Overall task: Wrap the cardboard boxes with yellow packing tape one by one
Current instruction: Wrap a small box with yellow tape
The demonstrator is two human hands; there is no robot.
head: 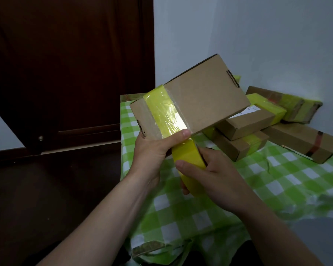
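Note:
A brown cardboard box [204, 98] is held tilted in the air above the table, with one band of yellow tape [164, 114] running across its near end. My left hand [154, 150] grips the box's lower corner, its thumb pressing on the tape band. Just below the box, my right hand [210, 173] holds the yellow tape roll [188, 166]. A strip of tape runs from the roll up to the box's bottom edge.
A green and white checked cloth [277, 181] covers the table. Several cardboard boxes [244, 123], some with yellow tape, are piled at the back right by the white wall. A dark wooden door [65, 64] and dark floor lie to the left.

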